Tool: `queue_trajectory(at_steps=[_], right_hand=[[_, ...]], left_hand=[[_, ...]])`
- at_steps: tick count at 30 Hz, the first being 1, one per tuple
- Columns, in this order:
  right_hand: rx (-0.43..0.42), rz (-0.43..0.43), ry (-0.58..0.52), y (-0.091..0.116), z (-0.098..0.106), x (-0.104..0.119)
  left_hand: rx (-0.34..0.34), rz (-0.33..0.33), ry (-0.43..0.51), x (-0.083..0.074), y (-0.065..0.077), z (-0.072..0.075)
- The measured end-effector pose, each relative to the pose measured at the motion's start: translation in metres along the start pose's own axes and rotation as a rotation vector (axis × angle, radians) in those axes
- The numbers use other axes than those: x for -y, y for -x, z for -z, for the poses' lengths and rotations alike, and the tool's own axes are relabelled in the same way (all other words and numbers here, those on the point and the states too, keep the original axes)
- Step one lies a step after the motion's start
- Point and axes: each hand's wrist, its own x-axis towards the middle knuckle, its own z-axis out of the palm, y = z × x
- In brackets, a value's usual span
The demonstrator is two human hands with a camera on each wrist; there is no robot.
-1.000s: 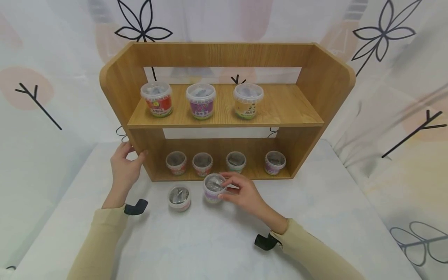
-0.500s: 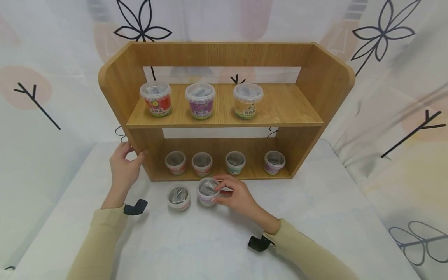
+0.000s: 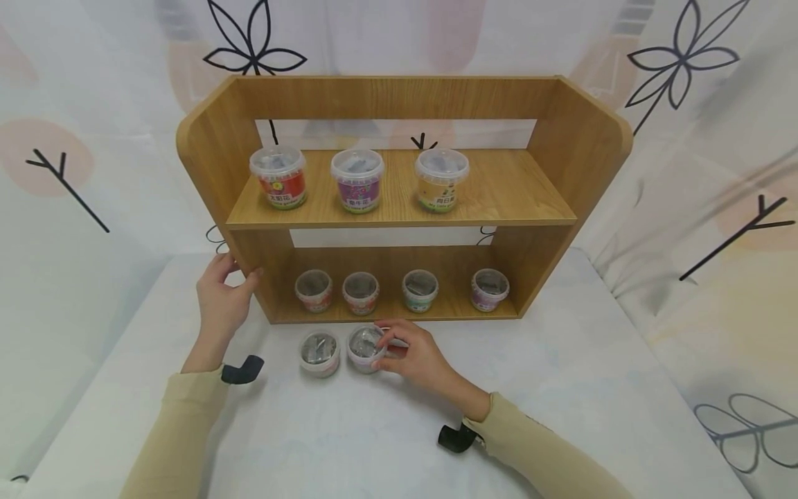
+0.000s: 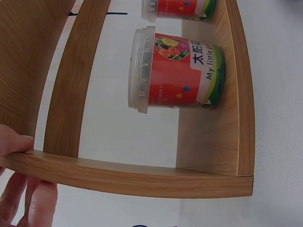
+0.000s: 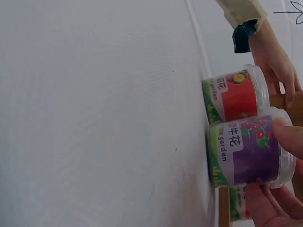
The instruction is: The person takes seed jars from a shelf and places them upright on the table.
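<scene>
My right hand (image 3: pixel 414 353) pinches a small plastic tub with a purple label (image 5: pixel 251 150) near its lid, thumb on one side and fingers on the other. The tub (image 3: pixel 365 348) stands on the table in front of the wooden shelf. Just left of it is a red-labelled tub (image 3: pixel 320 354), seen close behind it in the right wrist view. At the shelf's lower left, my left hand (image 3: pixel 223 298) grips the side panel (image 4: pixel 132 177), thumb inside and fingers outside.
Several tubs line the lower shelf board, among them a green-labelled tub (image 3: pixel 420 290) and a purple one (image 3: pixel 489 290) at the right. The upper board (image 3: pixel 511 190) bears a red, a purple and a yellow tub (image 3: pixel 441 180). Patterned cloth (image 3: pixel 374 34) hangs behind.
My right hand has brought the purple-labelled tub left and toward me, from the shelf's front edge to beside the red-labelled tub. The left hand stays on the side panel.
</scene>
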Motion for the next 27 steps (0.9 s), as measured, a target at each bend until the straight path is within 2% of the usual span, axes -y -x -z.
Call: queue_trajectory(at_steps=[15, 20, 23, 27], right_hand=[[0.003, -0.017, 0.051, 0.001, 0.002, 0.000], [-0.007, 0.002, 0.040, 0.001, 0.008, 0.008], [-0.023, 0.000, 0.040, -0.001, 0.013, 0.007], [-0.058, -0.018, 0.028, -0.004, 0.021, 0.017]], left_hand=[[0.005, -0.002, -0.002, 0.000, 0.001, 0.000], [0.002, -0.005, 0.001, 0.000, 0.002, 0.000], [0.002, -0.003, -0.002, 0.000, 0.002, 0.000], [0.005, 0.005, -0.005, 0.000, 0.001, 0.000]])
